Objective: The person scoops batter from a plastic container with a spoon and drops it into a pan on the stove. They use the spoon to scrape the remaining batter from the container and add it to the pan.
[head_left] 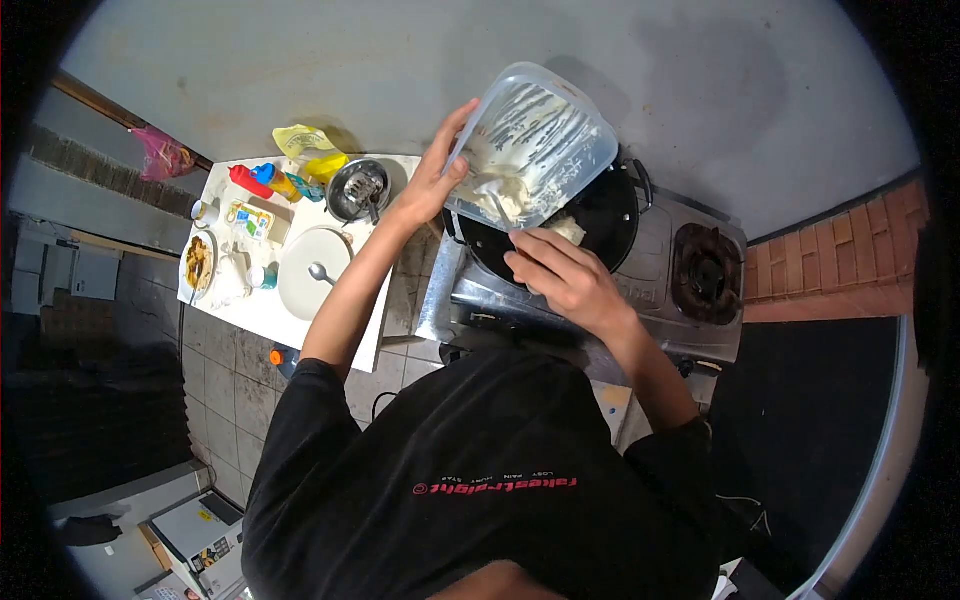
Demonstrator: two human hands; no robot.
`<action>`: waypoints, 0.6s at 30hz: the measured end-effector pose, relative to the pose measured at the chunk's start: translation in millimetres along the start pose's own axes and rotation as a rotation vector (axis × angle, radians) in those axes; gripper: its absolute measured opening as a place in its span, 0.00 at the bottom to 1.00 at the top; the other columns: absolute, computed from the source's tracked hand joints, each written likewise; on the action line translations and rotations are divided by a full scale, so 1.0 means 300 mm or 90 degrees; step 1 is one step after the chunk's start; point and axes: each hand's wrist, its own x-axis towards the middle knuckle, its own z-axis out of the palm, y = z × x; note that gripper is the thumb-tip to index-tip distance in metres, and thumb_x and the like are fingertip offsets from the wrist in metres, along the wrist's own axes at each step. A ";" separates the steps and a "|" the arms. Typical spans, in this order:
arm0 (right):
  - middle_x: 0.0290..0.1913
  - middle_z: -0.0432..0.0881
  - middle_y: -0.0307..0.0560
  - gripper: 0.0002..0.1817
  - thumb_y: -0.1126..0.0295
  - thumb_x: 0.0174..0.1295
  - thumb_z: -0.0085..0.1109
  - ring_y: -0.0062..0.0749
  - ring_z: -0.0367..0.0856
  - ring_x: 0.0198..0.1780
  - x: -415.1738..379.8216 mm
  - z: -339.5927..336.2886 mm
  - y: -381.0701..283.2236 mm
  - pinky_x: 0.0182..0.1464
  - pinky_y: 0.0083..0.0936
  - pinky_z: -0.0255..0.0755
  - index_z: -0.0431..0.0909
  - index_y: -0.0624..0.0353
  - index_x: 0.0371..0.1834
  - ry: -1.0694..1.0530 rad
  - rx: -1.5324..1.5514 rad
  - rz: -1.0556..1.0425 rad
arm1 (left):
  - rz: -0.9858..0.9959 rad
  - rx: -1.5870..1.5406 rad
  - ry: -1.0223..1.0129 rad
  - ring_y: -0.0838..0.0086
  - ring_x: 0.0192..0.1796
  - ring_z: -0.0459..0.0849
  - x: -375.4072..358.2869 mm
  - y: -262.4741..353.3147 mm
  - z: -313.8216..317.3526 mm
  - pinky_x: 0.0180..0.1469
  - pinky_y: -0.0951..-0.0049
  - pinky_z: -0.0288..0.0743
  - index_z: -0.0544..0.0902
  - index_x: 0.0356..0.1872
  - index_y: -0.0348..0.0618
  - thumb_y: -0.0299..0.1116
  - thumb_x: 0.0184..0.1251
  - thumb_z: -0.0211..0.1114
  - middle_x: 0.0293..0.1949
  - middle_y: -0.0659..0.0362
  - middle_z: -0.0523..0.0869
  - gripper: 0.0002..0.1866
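My left hand (437, 180) grips the side of a clear plastic container (578, 140), which is tilted above a black pan (615, 232). Pale, thick batter smears its inner walls, and a small heap of batter (514, 190) lies low inside. Between the fingers of my right hand (565, 275) is the handle of a spoon (501, 207), whose head reaches into that heap. A whitish lump of batter (568, 231) shows in the pan just beyond my right fingers. The container hides much of the pan.
The pan stands on a metal gas stove (655, 270) with a second burner (707, 273) at right. On the white table (345, 335) at left are a plate (300, 275), a metal bowl (345, 205), a red bottle (250, 181) and a plate of food (199, 262). A grey wall rises behind.
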 end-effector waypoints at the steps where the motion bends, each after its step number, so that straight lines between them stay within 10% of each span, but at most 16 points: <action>1: 0.52 0.83 0.51 0.14 0.76 0.54 0.70 0.43 0.85 0.54 -0.019 -0.015 -0.005 0.49 0.34 0.86 0.84 0.64 0.45 -0.015 -0.002 0.009 | 0.000 0.001 0.002 0.52 0.81 0.59 -0.003 -0.004 -0.003 0.79 0.52 0.52 0.54 0.81 0.40 0.78 0.67 0.49 0.79 0.45 0.60 0.56; 18: 0.59 0.83 0.51 0.19 0.86 0.55 0.67 0.45 0.87 0.54 -0.114 0.022 0.048 0.53 0.36 0.85 0.85 0.63 0.51 0.053 0.160 0.219 | 0.030 0.190 -0.049 0.45 0.72 0.70 -0.020 0.017 0.000 0.73 0.50 0.62 0.59 0.79 0.42 0.75 0.66 0.52 0.70 0.40 0.70 0.53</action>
